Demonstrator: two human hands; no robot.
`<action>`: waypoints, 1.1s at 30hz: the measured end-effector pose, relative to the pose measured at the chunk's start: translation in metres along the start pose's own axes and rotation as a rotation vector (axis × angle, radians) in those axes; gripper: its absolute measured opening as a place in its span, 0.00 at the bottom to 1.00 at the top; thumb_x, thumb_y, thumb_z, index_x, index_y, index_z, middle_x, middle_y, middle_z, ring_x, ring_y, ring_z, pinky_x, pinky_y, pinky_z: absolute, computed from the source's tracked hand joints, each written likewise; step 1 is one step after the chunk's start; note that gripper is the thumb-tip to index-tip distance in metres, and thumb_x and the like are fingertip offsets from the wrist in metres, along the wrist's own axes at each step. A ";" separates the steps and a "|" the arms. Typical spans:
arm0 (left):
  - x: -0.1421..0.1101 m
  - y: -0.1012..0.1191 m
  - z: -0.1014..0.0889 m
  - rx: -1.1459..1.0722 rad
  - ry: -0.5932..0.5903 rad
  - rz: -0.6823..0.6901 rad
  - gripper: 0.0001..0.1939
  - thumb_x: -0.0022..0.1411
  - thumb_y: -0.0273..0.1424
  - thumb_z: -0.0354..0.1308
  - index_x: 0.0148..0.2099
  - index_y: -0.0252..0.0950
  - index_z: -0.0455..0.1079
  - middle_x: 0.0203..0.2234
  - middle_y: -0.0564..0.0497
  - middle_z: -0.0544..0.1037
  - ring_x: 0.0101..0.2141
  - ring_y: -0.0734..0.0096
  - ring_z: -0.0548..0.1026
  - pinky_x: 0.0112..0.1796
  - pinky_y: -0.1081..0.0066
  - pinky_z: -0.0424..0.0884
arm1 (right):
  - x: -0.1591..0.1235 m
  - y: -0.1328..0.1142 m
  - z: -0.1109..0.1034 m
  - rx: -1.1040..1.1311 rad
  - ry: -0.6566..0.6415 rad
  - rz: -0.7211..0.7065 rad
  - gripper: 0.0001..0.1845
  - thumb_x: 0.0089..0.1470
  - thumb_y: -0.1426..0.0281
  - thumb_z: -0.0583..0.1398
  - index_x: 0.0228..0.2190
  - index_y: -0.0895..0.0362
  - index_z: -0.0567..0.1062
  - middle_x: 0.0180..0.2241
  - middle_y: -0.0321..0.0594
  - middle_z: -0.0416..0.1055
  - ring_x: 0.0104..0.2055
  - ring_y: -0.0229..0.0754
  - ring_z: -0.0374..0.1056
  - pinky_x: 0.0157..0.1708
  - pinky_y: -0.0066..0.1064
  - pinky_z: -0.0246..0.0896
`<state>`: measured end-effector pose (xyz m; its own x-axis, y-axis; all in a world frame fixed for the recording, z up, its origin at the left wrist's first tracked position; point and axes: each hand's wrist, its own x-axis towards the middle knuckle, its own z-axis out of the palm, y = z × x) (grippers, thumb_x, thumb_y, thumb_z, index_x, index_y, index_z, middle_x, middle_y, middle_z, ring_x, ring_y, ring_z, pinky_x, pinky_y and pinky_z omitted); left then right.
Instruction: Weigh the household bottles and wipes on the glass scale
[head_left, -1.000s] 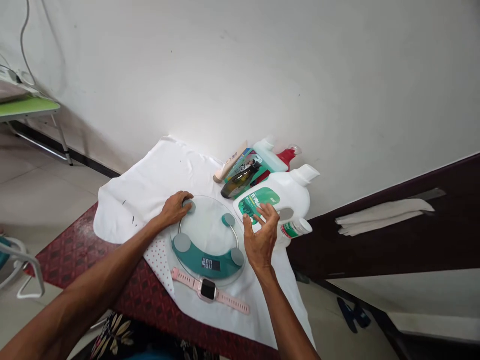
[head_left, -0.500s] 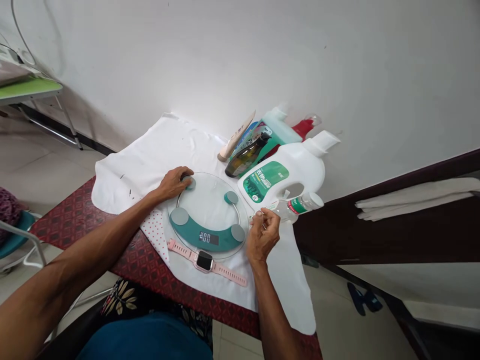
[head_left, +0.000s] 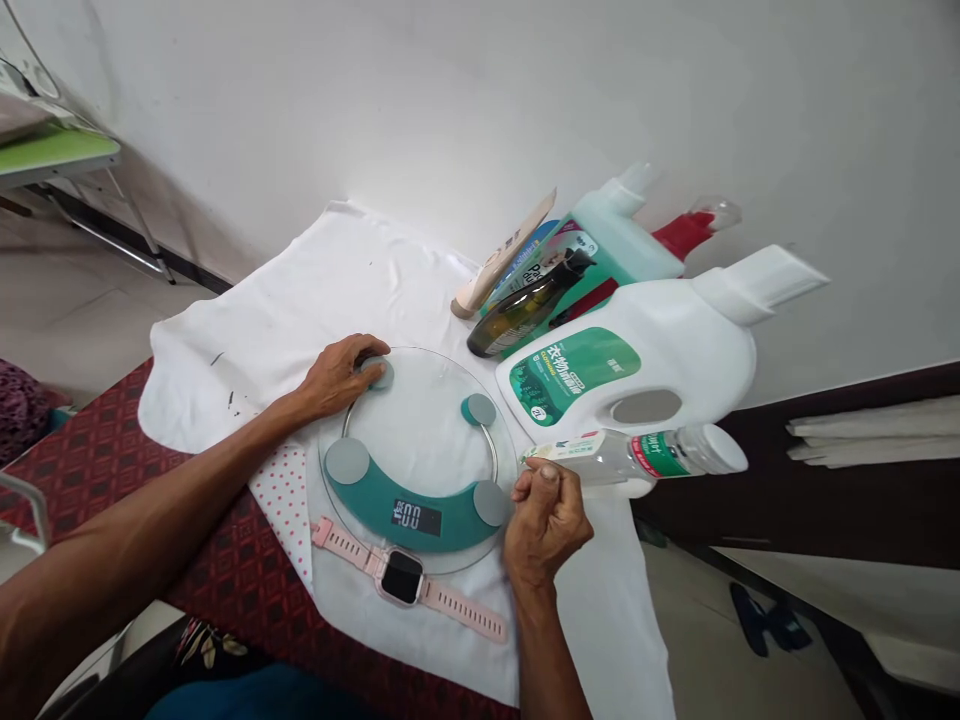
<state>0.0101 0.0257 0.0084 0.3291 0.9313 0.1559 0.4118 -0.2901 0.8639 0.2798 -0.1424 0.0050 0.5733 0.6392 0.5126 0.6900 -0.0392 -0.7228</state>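
A round glass bathroom scale point(head_left: 420, 430) with a teal band lies on the white cloth, its display point(head_left: 416, 517) lit with what looks like 0.0. At its far left, my left hand point(head_left: 341, 375) grips the rim, thumb over a round grey pad and the other fingers curled by the edge. My right hand point(head_left: 547, 520) is closed beside the scale's right edge, fingers bent in; whether anything small is inside is hidden. Just beyond it stands a clear bottle point(head_left: 619, 455) with a green and red label. A pink-strapped smartwatch point(head_left: 403, 577) lies along the scale's near edge.
A white detergent jug point(head_left: 667, 340), a dark pump-top bottle point(head_left: 525, 305), a beige tube point(head_left: 506, 250), a green bottle point(head_left: 637, 240) and a red bottle point(head_left: 686, 232) crowd the back right by the wall. White cloth point(head_left: 247, 320) covers part of the red patterned table point(head_left: 225, 570).
The view has come nearer, so the scale and bottles look larger. My left hand keeps its place on the scale. My right hand's fingers are curled in more tightly.
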 end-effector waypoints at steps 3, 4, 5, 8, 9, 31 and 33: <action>0.000 0.001 0.000 0.003 0.002 0.006 0.14 0.66 0.36 0.59 0.52 0.42 0.77 0.50 0.46 0.83 0.51 0.54 0.81 0.56 0.50 0.76 | -0.003 -0.001 0.001 -0.013 -0.025 -0.032 0.27 0.72 0.48 0.53 0.36 0.57 0.79 0.22 0.33 0.70 0.23 0.38 0.66 0.30 0.31 0.63; 0.000 0.001 0.000 0.007 0.002 0.008 0.14 0.66 0.36 0.59 0.52 0.42 0.77 0.50 0.46 0.83 0.51 0.54 0.81 0.56 0.51 0.76 | -0.004 -0.001 0.001 -0.015 -0.021 -0.035 0.27 0.72 0.49 0.53 0.36 0.57 0.79 0.22 0.33 0.70 0.23 0.38 0.66 0.30 0.31 0.63; 0.000 0.001 0.000 0.012 0.001 0.009 0.14 0.66 0.36 0.59 0.52 0.41 0.77 0.50 0.45 0.83 0.51 0.54 0.81 0.56 0.51 0.76 | -0.004 -0.002 0.000 -0.017 -0.013 -0.035 0.27 0.72 0.49 0.53 0.36 0.57 0.79 0.22 0.33 0.70 0.23 0.38 0.66 0.30 0.30 0.63; 0.000 0.002 -0.001 0.018 -0.008 0.012 0.14 0.66 0.35 0.59 0.52 0.41 0.77 0.51 0.45 0.83 0.51 0.54 0.80 0.56 0.51 0.76 | -0.005 -0.002 -0.001 -0.021 0.013 -0.030 0.27 0.72 0.50 0.53 0.36 0.57 0.79 0.23 0.34 0.71 0.23 0.37 0.66 0.30 0.30 0.63; 0.000 0.003 -0.001 0.019 -0.010 0.014 0.14 0.66 0.35 0.59 0.52 0.41 0.77 0.51 0.45 0.83 0.51 0.54 0.80 0.57 0.50 0.76 | -0.005 -0.003 -0.002 -0.024 0.020 -0.030 0.27 0.73 0.50 0.53 0.36 0.57 0.79 0.23 0.34 0.71 0.23 0.37 0.66 0.30 0.30 0.63; 0.004 -0.002 -0.001 0.067 -0.007 0.022 0.18 0.64 0.40 0.60 0.53 0.41 0.78 0.50 0.44 0.84 0.49 0.52 0.80 0.55 0.49 0.76 | 0.032 -0.029 -0.036 -0.066 0.566 -0.254 0.27 0.58 0.47 0.68 0.48 0.52 0.70 0.46 0.48 0.71 0.45 0.50 0.74 0.43 0.46 0.73; 0.004 -0.002 -0.001 0.072 -0.004 0.013 0.18 0.64 0.40 0.60 0.53 0.41 0.78 0.50 0.45 0.84 0.49 0.52 0.80 0.55 0.49 0.76 | 0.047 -0.032 -0.040 -0.020 0.454 -0.166 0.33 0.55 0.45 0.69 0.50 0.51 0.67 0.54 0.51 0.70 0.55 0.54 0.73 0.50 0.50 0.74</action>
<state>0.0096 0.0300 0.0082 0.3381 0.9266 0.1647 0.4678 -0.3173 0.8249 0.3022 -0.1417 0.0709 0.5869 0.2384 0.7738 0.7940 0.0176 -0.6076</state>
